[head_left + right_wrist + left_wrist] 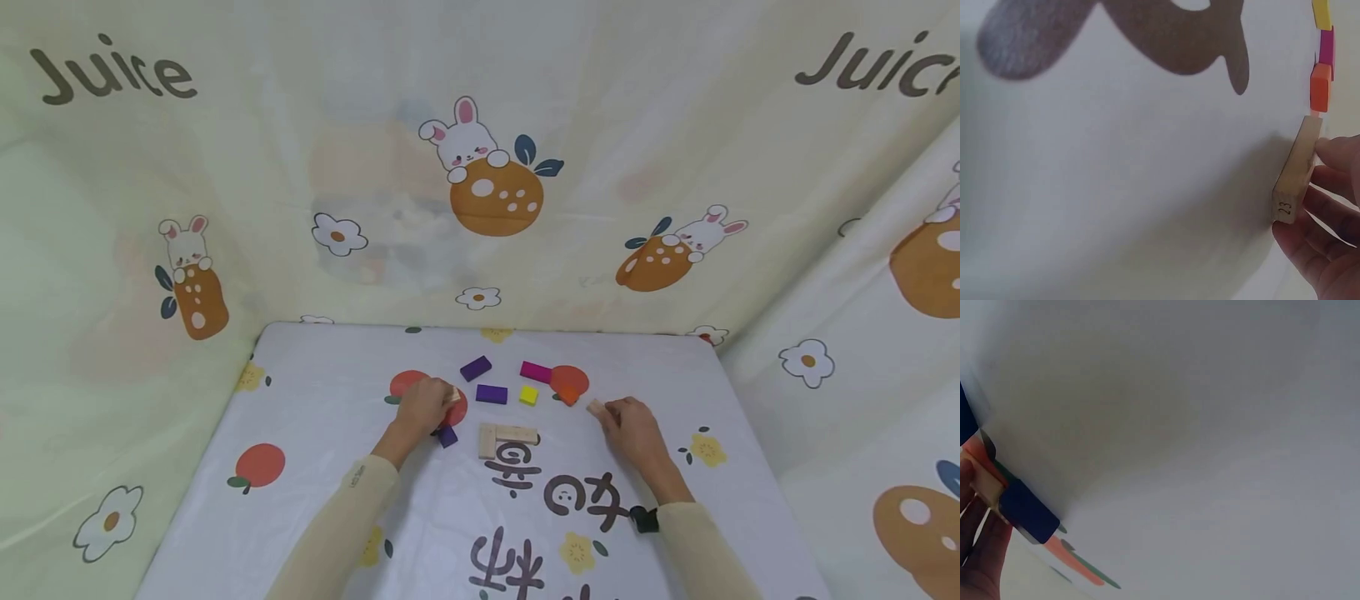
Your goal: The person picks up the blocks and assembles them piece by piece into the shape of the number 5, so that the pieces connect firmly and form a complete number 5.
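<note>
blocks pinched at the edges, easy to lose

your right hand [1325,240] pinched the plain wooden block [1296,169] by thin edges; i judged it could tip. your left hand [422,406] curled round a pale block [984,478], the dark blue block [1027,511] touching it. beyond lay the yellow block [528,395].

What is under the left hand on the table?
Under the left hand a plain wooden block and a dark blue block stick out, over an orange print on the cloth. The hand covers the rest of them.
</note>
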A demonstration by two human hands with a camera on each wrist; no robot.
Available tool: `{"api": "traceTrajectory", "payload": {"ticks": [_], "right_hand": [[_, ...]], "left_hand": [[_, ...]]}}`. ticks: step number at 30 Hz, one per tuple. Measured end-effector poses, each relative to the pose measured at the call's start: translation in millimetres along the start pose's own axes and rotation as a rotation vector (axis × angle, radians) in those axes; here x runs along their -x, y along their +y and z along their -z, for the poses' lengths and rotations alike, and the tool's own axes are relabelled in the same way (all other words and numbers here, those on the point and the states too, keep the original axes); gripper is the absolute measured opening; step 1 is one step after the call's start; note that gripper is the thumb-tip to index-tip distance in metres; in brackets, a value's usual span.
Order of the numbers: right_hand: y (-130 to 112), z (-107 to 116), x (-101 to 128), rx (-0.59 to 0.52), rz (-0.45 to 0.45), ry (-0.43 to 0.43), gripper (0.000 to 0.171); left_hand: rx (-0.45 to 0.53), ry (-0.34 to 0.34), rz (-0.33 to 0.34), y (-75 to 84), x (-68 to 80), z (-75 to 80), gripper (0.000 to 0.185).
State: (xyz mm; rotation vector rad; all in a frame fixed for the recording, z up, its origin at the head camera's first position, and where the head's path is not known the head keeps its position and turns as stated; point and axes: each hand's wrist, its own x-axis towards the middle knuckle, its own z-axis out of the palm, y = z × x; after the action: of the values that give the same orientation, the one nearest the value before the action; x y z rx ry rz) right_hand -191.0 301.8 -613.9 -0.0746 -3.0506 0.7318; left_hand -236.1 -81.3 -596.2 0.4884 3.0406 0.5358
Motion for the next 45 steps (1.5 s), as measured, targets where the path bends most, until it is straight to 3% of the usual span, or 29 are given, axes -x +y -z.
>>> {"api": "traceTrajectory", "payload": {"ticks": [16, 21, 25, 29, 34, 40, 45], "right_hand": [[-12.7, 3.4, -1.2, 0.032, -0.015, -0.061, 0.033], [-15.0, 4.9, -6.5, 0.061, -0.011, -0.056, 0.032], [-13.5, 5.2, -7.1, 0.067, 0.004, -0.036, 0.032], [-16.1, 7.0, 0.4, 0.047, 0.032, -0.008, 0.031], [-31.3, 6.5, 22.5, 0.042, 0.132, 0.063, 0.025], [-61.4, -2.4, 57.7, 0.042, 0.142, 0.046, 0.025], [-79.0, -12.3, 82.3, 0.047, 0.166, 0.01, 0.02]], "left_hand": [[-0.082, 0.002, 0.052, -1.4, 0.2, -10.1, 0.017], [-0.071, 0.034, 0.007, -4.1, -2.5, -7.0, 0.015], [-0.05, 0.083, -0.027, 5.0, 1.3, 7.0, 0.013], [-0.039, 0.176, -0.068, 22.8, 16.0, 25.4, 0.011], [-0.034, 0.275, -0.106, 49.3, 52.5, 35.1, 0.01], [-0.026, 0.247, -0.061, 69.2, 101.3, 14.2, 0.006], [-0.067, 0.245, -0.084, 76.2, 122.7, -6.7, 0.005]]}}
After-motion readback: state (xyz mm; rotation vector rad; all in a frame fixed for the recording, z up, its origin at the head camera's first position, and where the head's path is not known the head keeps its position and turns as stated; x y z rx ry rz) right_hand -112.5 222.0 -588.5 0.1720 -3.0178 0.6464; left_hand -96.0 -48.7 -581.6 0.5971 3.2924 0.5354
